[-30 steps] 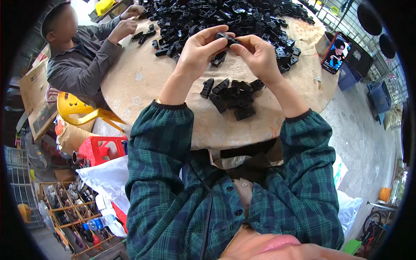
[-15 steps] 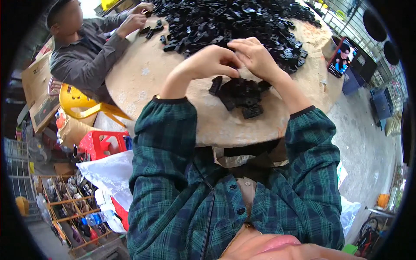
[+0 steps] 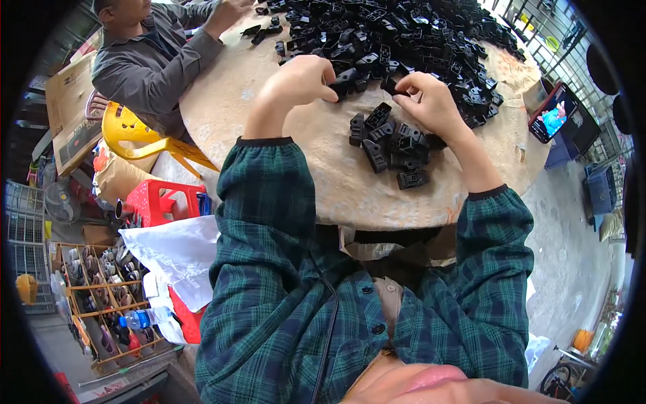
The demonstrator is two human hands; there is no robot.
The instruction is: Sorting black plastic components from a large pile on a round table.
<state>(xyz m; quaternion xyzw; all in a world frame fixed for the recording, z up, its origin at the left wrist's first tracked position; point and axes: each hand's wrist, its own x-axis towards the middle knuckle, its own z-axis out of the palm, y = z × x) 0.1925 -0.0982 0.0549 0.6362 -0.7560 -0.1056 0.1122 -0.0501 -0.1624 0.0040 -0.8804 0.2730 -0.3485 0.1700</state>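
My left hand [image 3: 297, 82] is at the near edge of a large heap of black plastic parts [image 3: 377, 44], its thumb and fingers closed on a black plastic part [image 3: 347, 83]. Across a small gap, my right hand [image 3: 432, 102] pinches another small black plastic part [image 3: 390, 86] between thumb and fingertips. Nearer to me, between my forearms, lies a smaller pile of black parts [image 3: 397, 145]. Those pieces are blocky, with slots and openings. Fine detail of the two held pieces is too small to tell.
The round table has a pale patterned cloth [image 3: 222, 114]. At the left a co-worker [image 3: 155, 67] in a dark grey shirt handles something at the table. A phone-like screen [image 3: 550, 121] stands at the right edge. A yellow chair [image 3: 131, 135] and red stool [image 3: 161, 200] are at left.
My hands, close together over the small pile, have moved apart and now hold separate parts by the heap. The small pile is more exposed. The whole view has shifted slightly.
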